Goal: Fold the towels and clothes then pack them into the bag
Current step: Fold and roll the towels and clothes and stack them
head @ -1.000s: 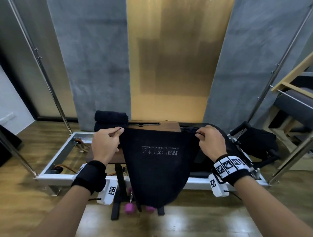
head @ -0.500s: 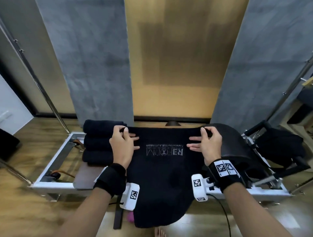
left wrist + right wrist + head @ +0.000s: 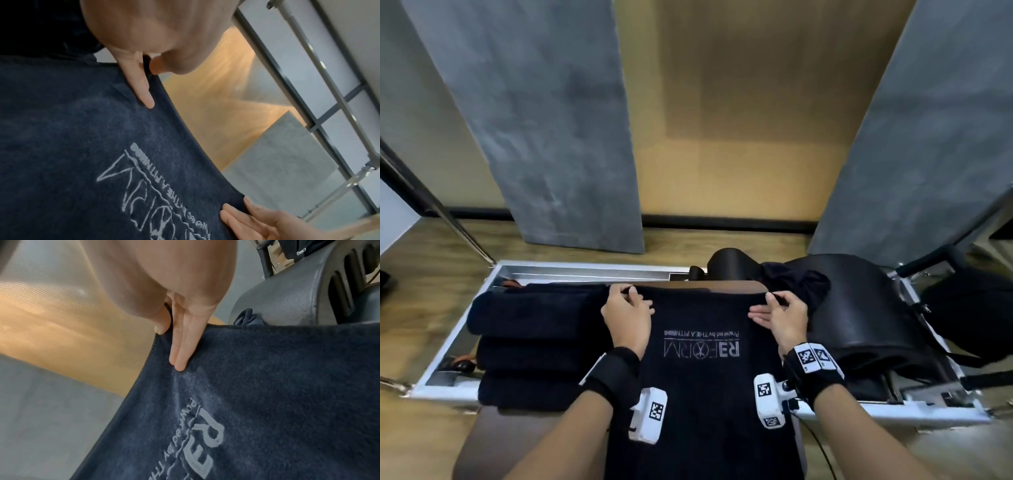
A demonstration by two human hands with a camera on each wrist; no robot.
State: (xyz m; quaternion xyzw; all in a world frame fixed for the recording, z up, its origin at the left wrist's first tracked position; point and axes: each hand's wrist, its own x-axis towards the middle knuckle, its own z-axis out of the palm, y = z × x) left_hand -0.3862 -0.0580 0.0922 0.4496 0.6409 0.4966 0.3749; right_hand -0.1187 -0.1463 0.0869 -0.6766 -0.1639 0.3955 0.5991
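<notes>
A dark navy towel [image 3: 702, 383] with a pale logo lies flat on a brown bench [image 3: 482, 442], its near end hanging toward me. My left hand [image 3: 635, 298] pinches the towel's far left corner, thumb under the edge and fingers flat on top. My right hand [image 3: 767, 305] pinches the far right corner the same way. The left wrist view shows the left-hand pinch [image 3: 148, 68] on the towel [image 3: 72, 146], and the right wrist view the right-hand one [image 3: 168, 324] on the towel [image 3: 267, 386]. A black bag [image 3: 859, 315] lies to the right, with dark clothing [image 3: 798, 284] at its mouth.
Three rolled dark towels [image 3: 534, 342] lie stacked at the left of the bench. A metal frame [image 3: 445, 370] surrounds the bench. Another black item [image 3: 969, 308] sits at the far right, and a steel pole [image 3: 438, 209] slants at the left. Grey wall panels stand behind.
The towel hung in the air between my hands a second ago; it now lies on the bench. Both hands moved forward and down with its far corners.
</notes>
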